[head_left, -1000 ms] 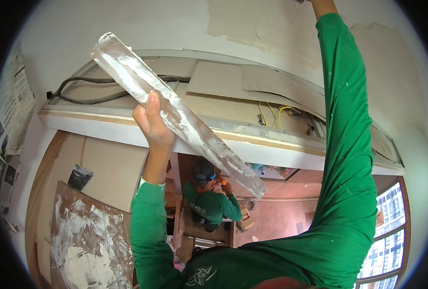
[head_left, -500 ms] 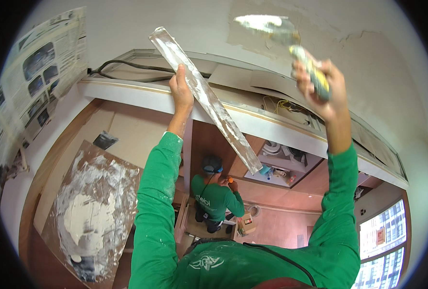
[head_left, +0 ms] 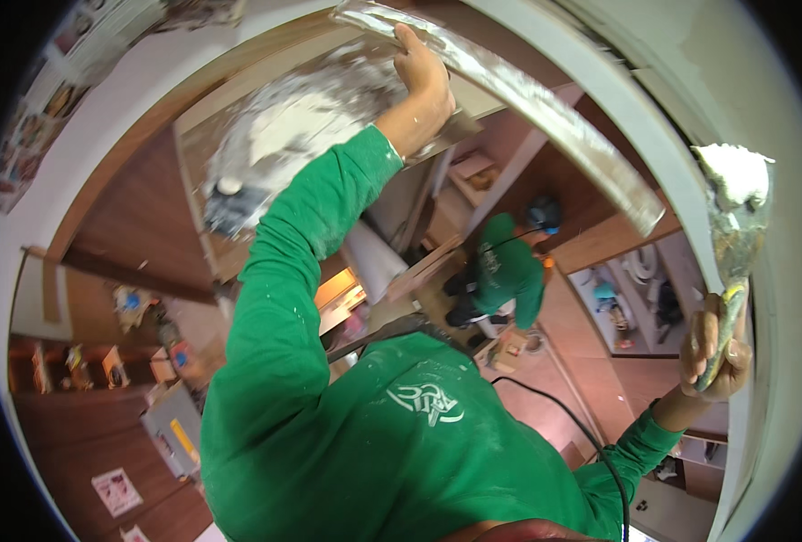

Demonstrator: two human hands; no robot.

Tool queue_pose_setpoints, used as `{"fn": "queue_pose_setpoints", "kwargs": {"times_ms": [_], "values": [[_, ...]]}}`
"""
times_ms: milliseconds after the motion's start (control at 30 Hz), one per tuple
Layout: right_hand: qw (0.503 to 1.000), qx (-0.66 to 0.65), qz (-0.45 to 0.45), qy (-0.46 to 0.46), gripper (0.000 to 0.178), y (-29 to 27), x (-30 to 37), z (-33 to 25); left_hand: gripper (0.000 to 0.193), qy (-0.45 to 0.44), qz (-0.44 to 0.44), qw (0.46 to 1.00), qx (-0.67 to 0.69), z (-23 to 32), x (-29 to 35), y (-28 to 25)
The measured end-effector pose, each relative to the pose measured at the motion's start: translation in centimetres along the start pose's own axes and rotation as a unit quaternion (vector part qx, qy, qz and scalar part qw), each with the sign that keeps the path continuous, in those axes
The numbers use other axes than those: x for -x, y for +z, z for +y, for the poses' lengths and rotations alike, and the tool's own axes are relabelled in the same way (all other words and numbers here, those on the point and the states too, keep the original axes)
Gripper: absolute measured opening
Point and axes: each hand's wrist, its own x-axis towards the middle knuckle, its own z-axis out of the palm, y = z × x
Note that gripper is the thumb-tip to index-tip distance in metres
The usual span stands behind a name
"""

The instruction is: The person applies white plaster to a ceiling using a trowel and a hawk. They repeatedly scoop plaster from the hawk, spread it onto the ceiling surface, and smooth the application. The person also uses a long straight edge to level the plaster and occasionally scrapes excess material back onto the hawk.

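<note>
Putty knife (head_left: 735,248) is between 2 and 3 o'clock on my feed, blade up, with a thick white lump of paste (head_left: 737,176) on its end. Right hand (head_left: 719,352), just below it, has fingers wrapped round the handle. Main risk: the lump looks heavy and overhangs the blade edge, so a quick wrist roll or a knock could drop it.

Knife also shows near the white ledge (head_left: 631,117); I can't judge depth from here, so a clipped corner is possible.

Left hand (head_left: 425,79), at 12, grips the long flat board (head_left: 554,122) near its upper end, thumb on the smeared face. Board slants from 12 to just short of 3. With the hold that far from the other end, I'd expect leverage to work against it: a loose thumb or slick paste could let it twist or slide out.

Co-worker (head_left: 509,280) is crouched below, just off centre toward 3, head not far off the board's low end in view. Anything dropped may land there.

Smeared panel (head_left: 200,158) at 10 carries more paste; left forearm passes in front, so a sleeve drag is possible if they touch. Black cable (head_left: 600,443) between 4 and 5 could snag the right arm.
</note>
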Motion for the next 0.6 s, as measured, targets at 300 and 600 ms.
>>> {"fn": "queue_pose_setpoints", "kwargs": {"times_ms": [300,600], "values": [[0.996,-0.084,0.006,0.032,0.081,3.0,-1.6,6.8,0.062,-0.054,0.099,0.991,-0.075,12.4,-8.1,-13.0],[0.993,-0.093,0.006,0.078,0.074,5.3,-3.9,10.3,0.061,-0.086,0.032,0.988,-0.122,11.0,-22.7,-17.2]]}}
